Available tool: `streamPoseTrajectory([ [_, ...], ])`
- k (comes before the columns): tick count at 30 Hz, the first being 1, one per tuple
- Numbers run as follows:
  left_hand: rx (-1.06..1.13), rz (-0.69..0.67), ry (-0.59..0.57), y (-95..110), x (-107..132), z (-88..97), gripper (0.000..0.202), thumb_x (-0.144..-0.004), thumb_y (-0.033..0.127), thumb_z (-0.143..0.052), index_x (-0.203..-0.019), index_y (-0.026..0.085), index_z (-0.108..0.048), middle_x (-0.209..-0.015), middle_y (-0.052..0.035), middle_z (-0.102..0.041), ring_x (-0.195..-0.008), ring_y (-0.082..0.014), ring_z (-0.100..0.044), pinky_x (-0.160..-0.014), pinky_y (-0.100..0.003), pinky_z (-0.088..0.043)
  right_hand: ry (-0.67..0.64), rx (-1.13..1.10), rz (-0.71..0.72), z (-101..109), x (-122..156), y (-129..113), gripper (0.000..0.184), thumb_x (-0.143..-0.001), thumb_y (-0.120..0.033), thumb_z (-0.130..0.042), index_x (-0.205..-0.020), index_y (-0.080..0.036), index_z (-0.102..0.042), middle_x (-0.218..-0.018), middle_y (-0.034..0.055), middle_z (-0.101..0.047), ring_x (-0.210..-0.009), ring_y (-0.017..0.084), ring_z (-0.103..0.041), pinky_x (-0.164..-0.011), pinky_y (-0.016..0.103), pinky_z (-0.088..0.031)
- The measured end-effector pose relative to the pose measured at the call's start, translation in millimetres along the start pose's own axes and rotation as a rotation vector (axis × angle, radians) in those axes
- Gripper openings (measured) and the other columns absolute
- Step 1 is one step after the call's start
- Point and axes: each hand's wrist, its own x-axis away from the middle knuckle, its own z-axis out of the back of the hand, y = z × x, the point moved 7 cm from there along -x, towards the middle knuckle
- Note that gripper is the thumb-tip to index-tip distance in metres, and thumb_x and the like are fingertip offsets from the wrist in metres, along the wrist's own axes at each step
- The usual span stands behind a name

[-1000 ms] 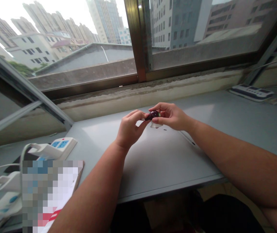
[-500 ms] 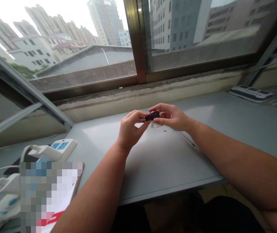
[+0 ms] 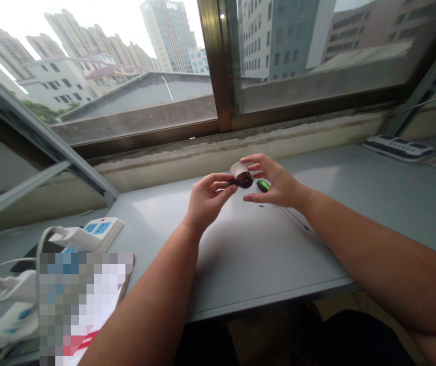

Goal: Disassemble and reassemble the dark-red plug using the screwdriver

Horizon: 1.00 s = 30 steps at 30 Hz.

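Currently the left hand (image 3: 207, 201) pinches the narrow end of a glossy dark maroon object (image 3: 245, 179), whose long axis points sideways to the half-open right hand (image 3: 277, 182), just beside its rounded end

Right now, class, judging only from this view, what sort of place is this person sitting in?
Probably an upper-floor office or workroom in a city: a long grey desk runs under a metal-framed window, tower blocks stand outside, and a power strip sits on the desk.
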Motion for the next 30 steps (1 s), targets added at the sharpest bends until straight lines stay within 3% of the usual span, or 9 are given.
streamPoseTrajectory([
  [3,-0.041,-0.056,-0.010,5,1,-1.2,0.030,-0.078,0.031,-0.091,-0.100,0.017,-0.075,-0.101,-0.0080,-0.080,-0.096,-0.0191,-0.077,-0.087,-0.035,-0.066,0.008,-0.055,-0.060,1,0,9,0.084,-0.072,-0.044,-0.096,-0.143,-0.027,-0.055,-0.128,0.0097,-0.068,-0.114,0.027,-0.070,-0.105,0.049,-0.061],
  [10,-0.066,-0.137,-0.033,9,3,-3.0,0.025,-0.078,0.025,-0.090,-0.098,0.018,-0.077,-0.099,-0.0061,-0.076,-0.096,-0.0167,-0.074,-0.088,-0.032,-0.067,0.022,0.187,0.124,7,-3,-12,0.061,-0.078,-0.044,-0.091,-0.129,-0.023,-0.066,-0.124,0.0108,-0.070,-0.115,0.028,-0.068,-0.104,0.048,-0.058],
  [18,-0.131,-0.174,-0.041,9,3,-2.2,0.023,-0.080,0.025,-0.088,-0.099,0.018,-0.077,-0.104,-0.0084,-0.076,-0.097,-0.0181,-0.075,-0.087,-0.033,-0.067,0.041,0.234,0.111,8,-2,-14,0.059,-0.076,-0.050,-0.091,-0.122,-0.021,-0.068,-0.121,0.0112,-0.076,-0.113,0.030,-0.072,-0.101,0.046,-0.057],
  [30,-0.254,-0.212,-0.033,12,5,-2.7,0.024,-0.085,0.026,-0.084,-0.106,0.018,-0.077,-0.104,-0.0092,-0.077,-0.097,-0.0192,-0.077,-0.089,-0.034,-0.068,0.011,0.201,0.149,2,-2,-10,0.065,-0.074,-0.041,-0.093,-0.129,-0.023,-0.065,-0.123,0.0109,-0.072,-0.113,0.029,-0.070,-0.102,0.047,-0.060],
])
